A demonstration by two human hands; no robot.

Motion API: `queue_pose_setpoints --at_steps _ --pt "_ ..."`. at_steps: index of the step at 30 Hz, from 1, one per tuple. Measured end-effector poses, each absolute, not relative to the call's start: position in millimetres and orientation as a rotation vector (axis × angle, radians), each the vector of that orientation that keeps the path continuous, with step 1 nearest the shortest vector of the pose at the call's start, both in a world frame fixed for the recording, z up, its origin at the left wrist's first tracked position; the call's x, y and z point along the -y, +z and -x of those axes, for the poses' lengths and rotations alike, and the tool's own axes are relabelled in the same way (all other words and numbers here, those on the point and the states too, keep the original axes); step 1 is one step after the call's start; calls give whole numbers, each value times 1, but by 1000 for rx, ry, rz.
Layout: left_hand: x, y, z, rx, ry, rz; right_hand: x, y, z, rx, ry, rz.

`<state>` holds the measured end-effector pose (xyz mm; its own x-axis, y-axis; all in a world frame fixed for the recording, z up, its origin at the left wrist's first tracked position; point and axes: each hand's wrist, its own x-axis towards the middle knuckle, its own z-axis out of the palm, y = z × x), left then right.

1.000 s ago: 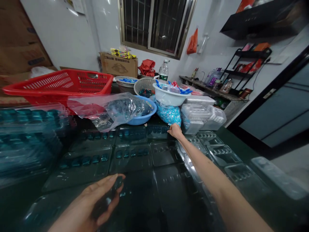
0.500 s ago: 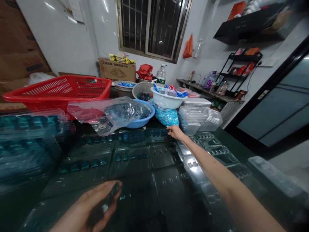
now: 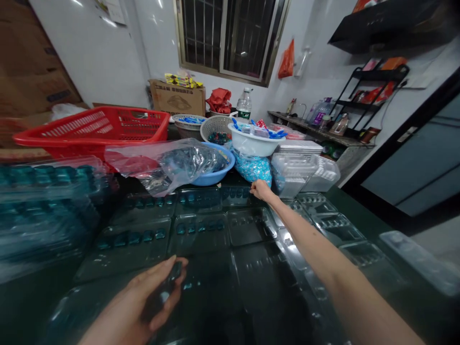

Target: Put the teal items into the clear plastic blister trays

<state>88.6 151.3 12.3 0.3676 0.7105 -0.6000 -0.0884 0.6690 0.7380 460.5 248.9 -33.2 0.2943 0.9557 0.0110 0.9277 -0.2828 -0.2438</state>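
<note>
My left hand (image 3: 143,297) is curled around small dark glassy pieces (image 3: 175,271), above the trays near the front; most of what it holds is hidden by the palm and fingers. Stretched far forward, my right hand (image 3: 261,189) has its fingers pinched together at the right end of a back-row clear plastic tray (image 3: 233,203). Whatever is between those fingertips is too small to make out. Teal glassy pieces (image 3: 240,192) sit in a row in that tray, just left of the fingers. Other clear trays (image 3: 197,239) lie around, some with teal pieces in their hollows.
Stacked trays with teal pieces (image 3: 46,211) stand at left, before a red basket (image 3: 108,143). Behind the trays are a blue basin (image 3: 215,178) under plastic film, a bag of blue bits (image 3: 253,167), a white basin (image 3: 255,146) and stacked clear packs (image 3: 302,172).
The camera view tipped slightly and came back. My right hand stays at the back tray with its fingers pinched, and my left hand keeps its hold on the dark pieces.
</note>
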Motion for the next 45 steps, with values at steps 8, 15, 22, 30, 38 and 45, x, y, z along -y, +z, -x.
queue_pose_setpoints --at_steps 8,15,22,30,38,45 --pt "-142 24 -86 -914 625 -711 -201 9 -384 1659 153 2101" --pt "-122 20 -85 -842 681 -747 -87 19 -241 1671 737 1296" --pt "-91 12 -79 -831 654 -845 -45 7 -212 1768 463 1364" --pt "-66 -2 -70 -942 772 -1124 -14 -14 -190 1912 16 1548" --pt "-49 0 -59 -1032 750 -1252 -5 -10 -175 1578 504 1452" --pt "-41 8 -45 -896 667 -1105 -4 -4 -183 1074 1210 1252"
